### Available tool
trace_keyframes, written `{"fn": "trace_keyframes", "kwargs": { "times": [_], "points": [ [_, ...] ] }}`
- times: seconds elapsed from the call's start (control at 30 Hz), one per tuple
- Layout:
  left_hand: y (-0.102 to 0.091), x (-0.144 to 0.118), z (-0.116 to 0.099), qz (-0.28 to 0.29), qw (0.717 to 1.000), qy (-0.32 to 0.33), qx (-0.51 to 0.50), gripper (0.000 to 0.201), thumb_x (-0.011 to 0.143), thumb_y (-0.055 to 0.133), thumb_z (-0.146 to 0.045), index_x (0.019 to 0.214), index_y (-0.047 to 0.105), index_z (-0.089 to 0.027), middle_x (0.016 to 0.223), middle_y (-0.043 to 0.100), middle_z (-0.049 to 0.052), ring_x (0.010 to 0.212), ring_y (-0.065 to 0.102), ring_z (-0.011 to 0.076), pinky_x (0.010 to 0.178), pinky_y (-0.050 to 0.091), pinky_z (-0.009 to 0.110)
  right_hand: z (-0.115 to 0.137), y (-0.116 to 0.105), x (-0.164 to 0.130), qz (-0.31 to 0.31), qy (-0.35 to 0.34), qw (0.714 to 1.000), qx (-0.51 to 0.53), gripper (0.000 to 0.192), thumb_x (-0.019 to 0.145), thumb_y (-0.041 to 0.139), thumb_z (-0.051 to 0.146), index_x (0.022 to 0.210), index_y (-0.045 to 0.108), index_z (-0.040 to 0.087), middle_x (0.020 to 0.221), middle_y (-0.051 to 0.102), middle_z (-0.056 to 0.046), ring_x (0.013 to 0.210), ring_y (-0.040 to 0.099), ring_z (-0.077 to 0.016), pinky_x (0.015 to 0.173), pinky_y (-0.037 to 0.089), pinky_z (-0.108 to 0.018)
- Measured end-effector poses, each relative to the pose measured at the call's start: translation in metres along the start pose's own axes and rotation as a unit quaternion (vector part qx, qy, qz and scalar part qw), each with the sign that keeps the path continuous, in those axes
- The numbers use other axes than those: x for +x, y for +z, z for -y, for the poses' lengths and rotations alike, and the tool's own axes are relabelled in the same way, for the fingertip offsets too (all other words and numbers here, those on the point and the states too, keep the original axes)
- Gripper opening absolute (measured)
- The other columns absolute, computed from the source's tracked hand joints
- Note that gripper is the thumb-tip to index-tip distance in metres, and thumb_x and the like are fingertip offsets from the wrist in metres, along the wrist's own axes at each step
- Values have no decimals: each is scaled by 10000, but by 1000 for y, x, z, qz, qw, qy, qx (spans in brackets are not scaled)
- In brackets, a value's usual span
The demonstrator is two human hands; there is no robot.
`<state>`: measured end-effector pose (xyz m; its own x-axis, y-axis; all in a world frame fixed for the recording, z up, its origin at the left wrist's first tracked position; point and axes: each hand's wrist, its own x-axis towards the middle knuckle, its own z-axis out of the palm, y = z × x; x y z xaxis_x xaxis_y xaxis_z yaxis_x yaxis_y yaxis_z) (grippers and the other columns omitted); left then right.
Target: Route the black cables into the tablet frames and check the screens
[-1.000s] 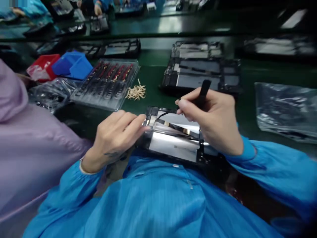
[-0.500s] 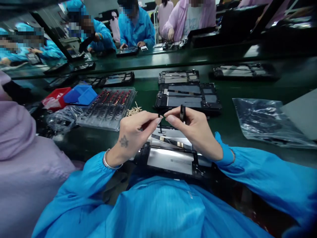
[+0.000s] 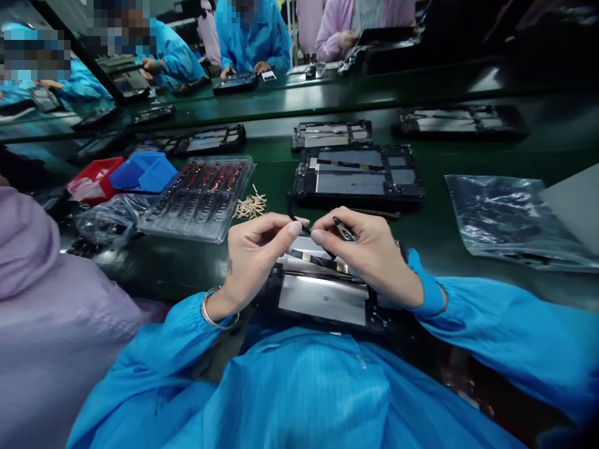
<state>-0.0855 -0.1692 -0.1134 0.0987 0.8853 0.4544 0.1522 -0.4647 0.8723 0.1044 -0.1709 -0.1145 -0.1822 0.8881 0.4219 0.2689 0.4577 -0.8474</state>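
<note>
An opened tablet chassis with silver panels lies at the near edge of the green bench, right in front of me. Above its far end my left hand pinches a thin black flex strip between thumb and forefinger. My right hand meets it fingertip to fingertip and grips a slim black tool. The strip runs down under my right fingers toward the chassis. Both wrists wear blue sleeves.
A clear tray of red and black parts and a pile of small tan sticks sit to the left, with blue and red bins. More open chassis lie beyond. A plastic bag is right. A person in lilac is at my left.
Both hands rose from the chassis and came together over it, then sank slightly. My left hand left the chassis corner and now pinches the strip. The view tilted up.
</note>
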Motion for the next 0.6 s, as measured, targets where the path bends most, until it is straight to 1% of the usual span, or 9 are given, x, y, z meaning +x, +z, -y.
{"fn": "trace_keyframes", "kwargs": {
  "times": [0.13, 0.3, 0.47, 0.53, 0.6],
  "points": [
    [1, 1, 9, -10, 1000, 3, -17, 98, 889, 752, -301, 852, 781, -215, 700, 672, -11, 546, 525, 65, 506, 427, 186, -2, 2, 1, 13, 24, 999, 34, 161, 861, 763, 299, 959, 738, 173, 868, 728, -9, 774, 630, -139, 688, 463, -274],
    [0, 2, 14, -24, 1000, -13, -10, 126, 893, 745, -327, 862, 787, -212, 675, 663, -4, 544, 528, 80, 495, 434, 198, -5, 4, 4, 14, 59, 996, 62, 193, 846, 769, 287, 991, 723, 167, 860, 714, -5, 746, 606, -128, 663, 451, -264],
    [0, 0, 17, -21, 999, -16, -25, 96, 895, 745, -303, 867, 792, -224, 746, 699, -2, 540, 514, 61, 500, 423, 187, -8, 4, 5, 31, 58, 996, 55, 119, 881, 727, 290, 890, 725, 171, 780, 678, 5, 675, 534, -113, 655, 422, -274],
    [1, 0, 17, -20, 999, -12, -30, 89, 899, 742, -303, 875, 793, -233, 786, 715, -4, 538, 510, 54, 501, 421, 183, -9, 4, 5, 33, 51, 998, 35, 123, 892, 715, 291, 847, 718, 177, 755, 659, 8, 678, 527, -118, 666, 417, -282],
    [0, -1, 15, -19, 1000, -4, -13, 108, 912, 725, -315, 897, 790, -230, 750, 702, -8, 531, 515, 61, 492, 419, 187, -9, 3, 4, 31, 34, 999, 13, 139, 906, 702, 295, 822, 701, 184, 758, 654, 8, 695, 540, -125, 676, 417, -287]
  ]
}}
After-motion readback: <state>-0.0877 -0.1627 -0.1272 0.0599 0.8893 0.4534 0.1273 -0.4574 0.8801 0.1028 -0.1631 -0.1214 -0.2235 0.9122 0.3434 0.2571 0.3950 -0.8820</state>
